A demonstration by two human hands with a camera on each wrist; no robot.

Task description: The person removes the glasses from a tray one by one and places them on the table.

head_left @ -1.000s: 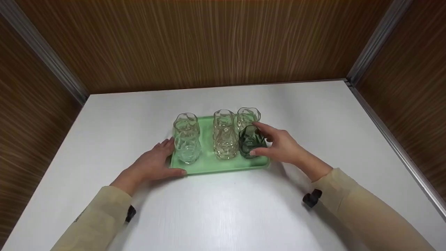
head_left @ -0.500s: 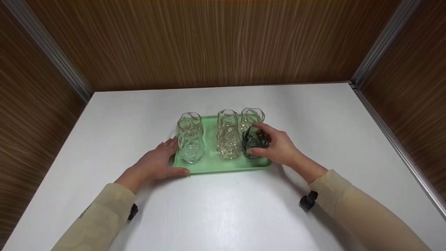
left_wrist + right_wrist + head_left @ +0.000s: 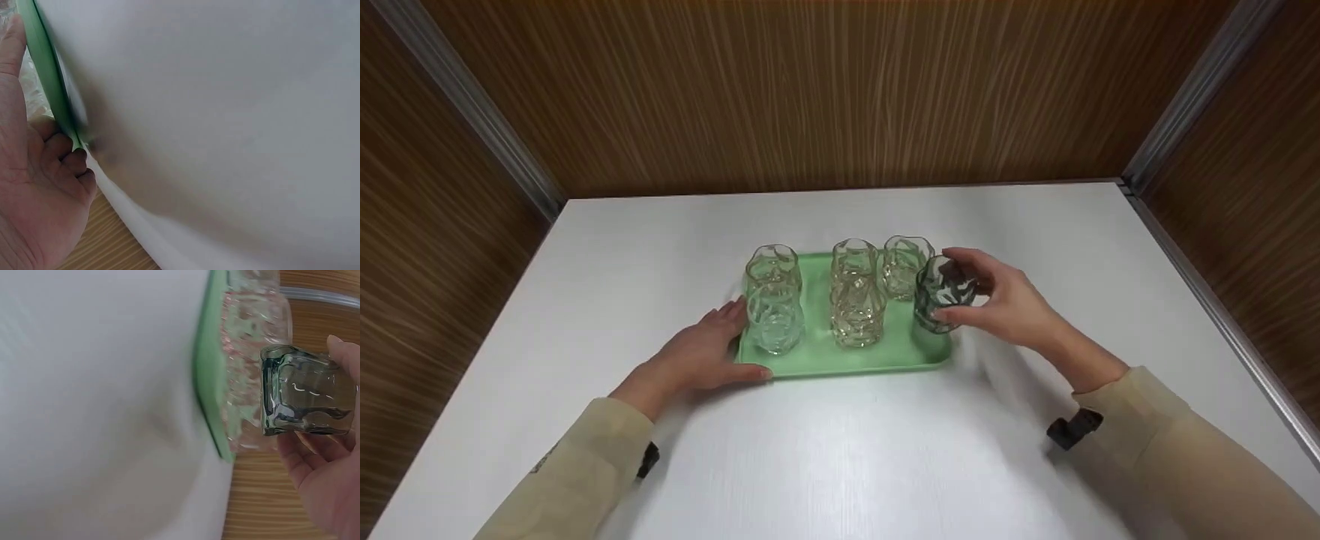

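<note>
A light green tray (image 3: 847, 364) lies on the white table (image 3: 840, 450) and carries several clear ribbed glasses (image 3: 774, 300). My right hand (image 3: 960, 289) grips a dark green glass (image 3: 943, 294), held upright just above the tray's right edge. In the right wrist view the dark green glass (image 3: 306, 391) sits between thumb and fingers, beside the tray (image 3: 209, 382). My left hand (image 3: 735, 341) holds the tray's near left corner, thumb on the front rim. In the left wrist view its fingers (image 3: 73, 163) curl at the tray's edge (image 3: 48, 79).
Wood-grain walls (image 3: 840, 97) enclose the table at the back and both sides, with metal strips (image 3: 1185, 97) in the corners. Bare white tabletop (image 3: 1072, 240) lies right of the tray and in front of it.
My right hand has lifted the dark green glass off the tray's front right spot and carried it rightward to the tray's edge. The left hand stays on the tray corner.
</note>
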